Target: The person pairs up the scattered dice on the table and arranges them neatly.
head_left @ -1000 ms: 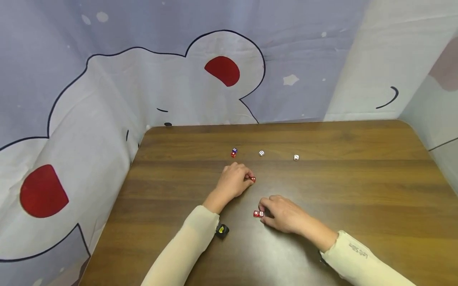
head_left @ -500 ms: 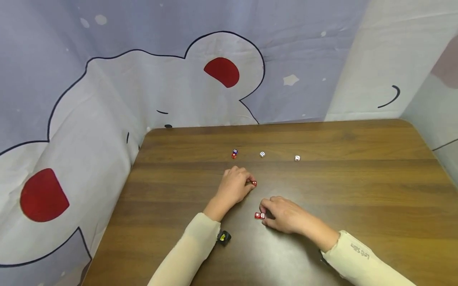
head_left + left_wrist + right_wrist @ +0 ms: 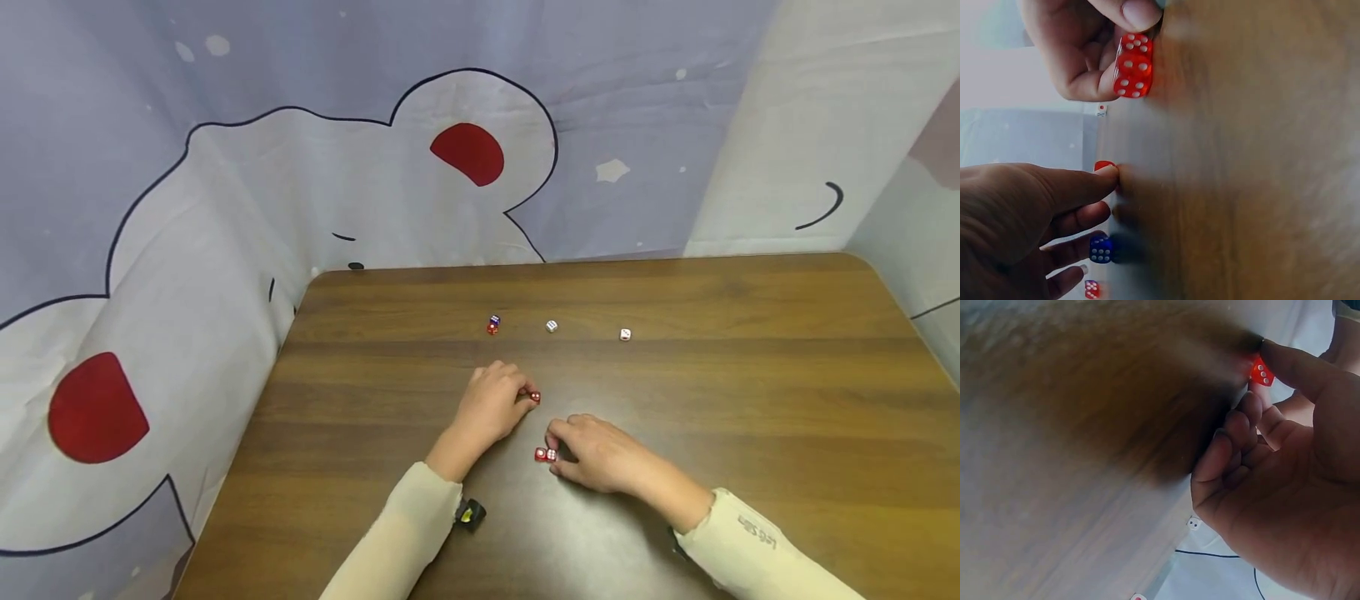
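Since the earlier frame, the left hand (image 3: 487,407) has brought its red die (image 3: 536,397) a little nearer to the person and to the right hand (image 3: 600,454). Nearest on the wooden table (image 3: 750,400), two more red dice sit side by side: the left-hand die (image 3: 540,454), one big dot on top, and the right-hand die (image 3: 551,455), six dots on top. The right thumb and a finger pinch the right-hand die. A cube has no long axis, but this pair makes a short row running left to right, flat on the table. Just beyond, the left thumb and finger pinch their die, apart from the row. Farther off lie a blue die (image 3: 495,319) and a fourth red die (image 3: 492,329) close together, then two white dice (image 3: 551,326), well apart. The work looks partly done: two dice joined, the third not yet, the far four unplaced.
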{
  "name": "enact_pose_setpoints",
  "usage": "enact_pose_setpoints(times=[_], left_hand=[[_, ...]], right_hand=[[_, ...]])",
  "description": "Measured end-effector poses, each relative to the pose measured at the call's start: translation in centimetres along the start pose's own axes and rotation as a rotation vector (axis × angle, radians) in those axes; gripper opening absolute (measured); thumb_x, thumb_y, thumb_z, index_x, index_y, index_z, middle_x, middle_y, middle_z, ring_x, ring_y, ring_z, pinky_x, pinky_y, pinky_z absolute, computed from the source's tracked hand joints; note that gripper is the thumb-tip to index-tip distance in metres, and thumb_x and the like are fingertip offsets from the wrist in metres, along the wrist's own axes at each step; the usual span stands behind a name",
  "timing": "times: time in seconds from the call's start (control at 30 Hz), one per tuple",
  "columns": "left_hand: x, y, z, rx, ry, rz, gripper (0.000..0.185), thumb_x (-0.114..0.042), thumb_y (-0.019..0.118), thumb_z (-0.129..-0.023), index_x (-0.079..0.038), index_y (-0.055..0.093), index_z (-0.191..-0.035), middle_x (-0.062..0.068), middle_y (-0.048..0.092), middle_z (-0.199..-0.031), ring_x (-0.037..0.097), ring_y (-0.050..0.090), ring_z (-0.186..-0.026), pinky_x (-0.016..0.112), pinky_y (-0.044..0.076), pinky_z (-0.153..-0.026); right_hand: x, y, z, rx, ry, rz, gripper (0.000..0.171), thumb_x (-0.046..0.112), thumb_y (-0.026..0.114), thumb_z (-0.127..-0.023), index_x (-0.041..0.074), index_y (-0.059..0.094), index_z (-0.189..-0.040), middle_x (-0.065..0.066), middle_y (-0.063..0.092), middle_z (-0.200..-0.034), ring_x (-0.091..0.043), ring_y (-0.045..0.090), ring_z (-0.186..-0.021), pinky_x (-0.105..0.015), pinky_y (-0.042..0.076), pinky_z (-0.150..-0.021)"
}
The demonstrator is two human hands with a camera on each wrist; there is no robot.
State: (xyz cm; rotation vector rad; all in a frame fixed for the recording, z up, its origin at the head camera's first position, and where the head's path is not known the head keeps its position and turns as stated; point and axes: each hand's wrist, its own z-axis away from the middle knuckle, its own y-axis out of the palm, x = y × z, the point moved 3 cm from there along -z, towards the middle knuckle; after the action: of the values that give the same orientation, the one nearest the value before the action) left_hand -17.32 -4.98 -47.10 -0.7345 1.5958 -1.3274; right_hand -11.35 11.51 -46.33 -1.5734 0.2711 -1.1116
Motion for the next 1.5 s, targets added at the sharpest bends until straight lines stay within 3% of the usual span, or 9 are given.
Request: enact_pose_setpoints(times=[0.33, 0.57, 0.9, 1.07, 1.23, 1.5], left_hand=[[-0.5, 0.3, 0.9, -0.053, 0.018, -0.005, 0.014, -0.031, 0.077, -0.091, -0.02, 0.078, -0.1, -0.008, 0.069, -0.095, 0.014, 0.061, -0.095, 0.035, 0.046, -0.091], [-0.7, 0.3, 1.3, -0.046, 0.054, -0.004, 0.014, -0.032, 0.077, -0.091, -0.02, 0.077, -0.098, -0.009, 0.066, -0.09, 0.012, 0.061, -0.093, 0.036, 0.045, -0.091], [-1.1, 0.4, 1.9, -0.041, 0.074, -0.02, 0.014, -0.031, 0.077, -0.091, -0.02, 0.077, -0.099, -0.008, 0.071, -0.097, 0.012, 0.063, -0.096, 0.033, 0.046, -0.087], [-1.1, 0.4, 2.1, -0.022, 0.051, 0.013, 0.015, -0.029, 0.076, -0.092, -0.018, 0.077, -0.102, -0.007, 0.07, -0.099, 0.013, 0.064, -0.097, 0.033, 0.049, -0.087], [-1.0, 0.5, 2.3, 0.003, 0.002, 0.09, 0.013, -0.025, 0.076, -0.093, -0.016, 0.076, -0.102, -0.005, 0.067, -0.094, 0.012, 0.064, -0.087, 0.031, 0.053, -0.079], [-0.7, 0.8, 2.4, 0.024, -0.029, 0.175, 0.012, -0.025, 0.076, -0.093, -0.016, 0.076, -0.102, -0.008, 0.062, -0.088, 0.006, 0.058, -0.077, 0.024, 0.048, -0.07]], right_hand=[[0.1, 0.1, 0.2, -0.004, 0.011, 0.006, 0.025, 0.026, 0.079, -0.087, 0.02, 0.055, -0.091, 0.009, 0.048, -0.079, -0.009, 0.044, -0.073, -0.03, 0.039, -0.066], [0.1, 0.1, 0.2, -0.008, 0.009, 0.005, 0.026, 0.026, 0.08, -0.086, 0.02, 0.055, -0.091, 0.009, 0.046, -0.078, -0.009, 0.044, -0.073, -0.03, 0.039, -0.066], [0.1, 0.2, 0.2, -0.012, 0.01, 0.011, 0.027, 0.027, 0.08, -0.085, 0.021, 0.055, -0.091, 0.01, 0.046, -0.078, -0.009, 0.043, -0.073, -0.03, 0.039, -0.065], [0.1, 0.2, 0.2, -0.011, 0.013, 0.008, 0.027, 0.026, 0.08, -0.085, 0.021, 0.055, -0.09, 0.009, 0.047, -0.079, -0.009, 0.044, -0.073, -0.03, 0.039, -0.066], [0.0, 0.1, 0.1, -0.018, 0.006, 0.01, 0.026, 0.026, 0.08, -0.085, 0.021, 0.055, -0.091, 0.009, 0.048, -0.079, -0.009, 0.045, -0.073, -0.03, 0.04, -0.066], [-0.1, 0.2, 0.2, -0.006, 0.011, 0.013, 0.027, 0.026, 0.08, -0.085, 0.021, 0.055, -0.092, 0.01, 0.047, -0.08, -0.009, 0.045, -0.075, -0.031, 0.04, -0.067]])
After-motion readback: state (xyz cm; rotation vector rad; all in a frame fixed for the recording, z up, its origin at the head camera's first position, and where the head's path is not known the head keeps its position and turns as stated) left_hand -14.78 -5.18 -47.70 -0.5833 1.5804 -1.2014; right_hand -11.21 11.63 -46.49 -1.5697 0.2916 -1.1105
